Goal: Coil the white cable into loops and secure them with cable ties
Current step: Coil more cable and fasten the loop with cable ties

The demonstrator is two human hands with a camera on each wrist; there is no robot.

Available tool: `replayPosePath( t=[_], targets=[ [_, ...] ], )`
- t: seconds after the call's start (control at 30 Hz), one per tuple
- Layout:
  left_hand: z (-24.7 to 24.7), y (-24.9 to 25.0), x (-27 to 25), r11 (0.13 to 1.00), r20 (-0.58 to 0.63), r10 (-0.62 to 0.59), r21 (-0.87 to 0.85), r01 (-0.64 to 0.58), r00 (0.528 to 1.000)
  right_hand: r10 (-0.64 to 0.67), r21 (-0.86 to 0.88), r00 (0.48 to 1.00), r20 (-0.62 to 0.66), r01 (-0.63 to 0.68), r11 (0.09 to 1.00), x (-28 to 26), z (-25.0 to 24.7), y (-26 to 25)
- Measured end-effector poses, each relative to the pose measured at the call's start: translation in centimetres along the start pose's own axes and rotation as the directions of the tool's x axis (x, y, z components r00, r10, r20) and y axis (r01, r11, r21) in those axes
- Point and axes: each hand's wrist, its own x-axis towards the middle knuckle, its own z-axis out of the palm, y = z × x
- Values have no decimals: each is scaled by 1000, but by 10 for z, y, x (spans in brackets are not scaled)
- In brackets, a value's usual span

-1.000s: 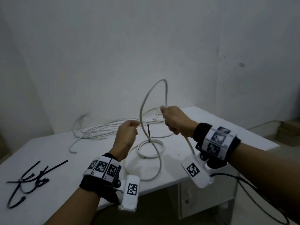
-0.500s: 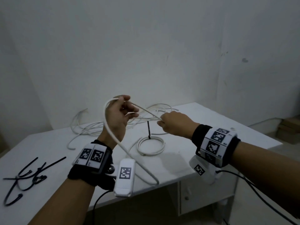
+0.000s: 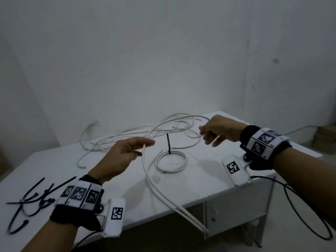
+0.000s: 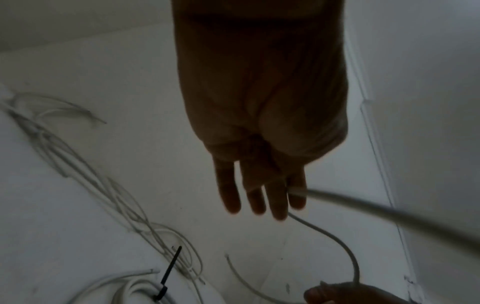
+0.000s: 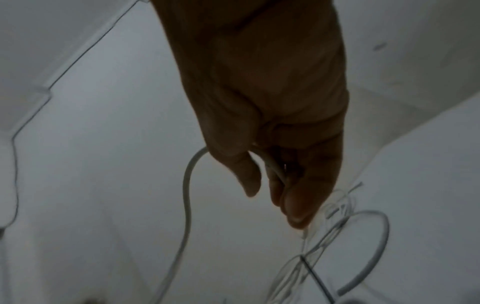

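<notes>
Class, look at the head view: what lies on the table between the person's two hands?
Between the left hand and right hand lies a small finished coil on the table, with a black cable tie standing upright.

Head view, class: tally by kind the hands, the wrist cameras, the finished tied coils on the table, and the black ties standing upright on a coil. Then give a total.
Hands: 2 (left hand, right hand)
Wrist cameras: 2 (left wrist camera, right wrist camera)
Tied coil: 1
Upright black tie: 1
Total: 6
</notes>
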Motion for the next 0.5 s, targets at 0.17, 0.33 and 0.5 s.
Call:
replayPosePath(
  t=[0.17, 0.33, 0.5],
  targets=[
    [-5, -2, -5, 873, 86, -383, -290, 391, 920, -157, 362, 971, 181, 82, 929, -7, 18, -10],
    [23, -2, 4, 890, -390, -425, -343, 300, 817, -261, 591, 943, 207, 92, 801, -11, 55, -14],
    [41, -5, 5, 766, -368, -553, -577, 283, 747, -467, 718, 858, 213, 186, 670, -24, 91, -12]
  ],
)
